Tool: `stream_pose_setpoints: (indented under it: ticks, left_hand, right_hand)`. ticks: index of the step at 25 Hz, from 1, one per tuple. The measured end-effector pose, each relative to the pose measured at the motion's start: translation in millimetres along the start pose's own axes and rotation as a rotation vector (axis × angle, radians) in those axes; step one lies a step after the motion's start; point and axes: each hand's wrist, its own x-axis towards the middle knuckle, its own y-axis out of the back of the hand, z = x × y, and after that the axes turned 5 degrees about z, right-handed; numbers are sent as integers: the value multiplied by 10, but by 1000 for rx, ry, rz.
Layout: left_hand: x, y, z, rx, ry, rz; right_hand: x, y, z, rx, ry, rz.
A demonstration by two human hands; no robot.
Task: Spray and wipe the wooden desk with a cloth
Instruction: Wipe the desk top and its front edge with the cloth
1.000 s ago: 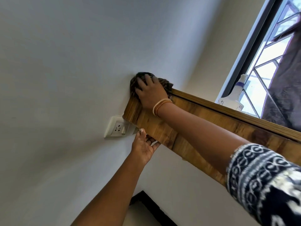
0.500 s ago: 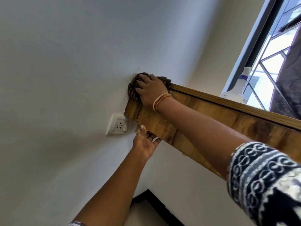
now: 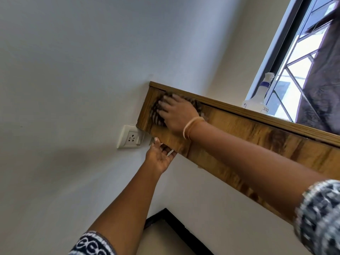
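Cloth [image 3: 156, 111] pressed on desk [image 3: 239, 126] front by right hand [image 3: 176, 115], fingers spread; left hand [image 3: 159, 157] open beneath

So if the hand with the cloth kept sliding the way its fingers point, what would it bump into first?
Probably the white wall: the right hand points along the desk toward its near end.

white wall socket [image 3: 131, 137] on the wall, barred window [image 3: 294, 57], dark curtain [image 3: 323, 85]
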Motion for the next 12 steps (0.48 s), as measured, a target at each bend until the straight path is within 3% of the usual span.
stream_pose_setpoints:
  ticks: [4, 9, 12]
  left_hand:
    - [-83, -9, 70, -95, 75, 10]
    - [-116, 26, 63, -174, 105, 46]
    - [-124, 20, 66, -175, 106, 66]
  right_hand:
    - [-669, -96, -370, 89, 184, -77]
    - [-100, 62, 171, -39, -59, -8]
    - [310, 51, 65, -44, -68, -18]
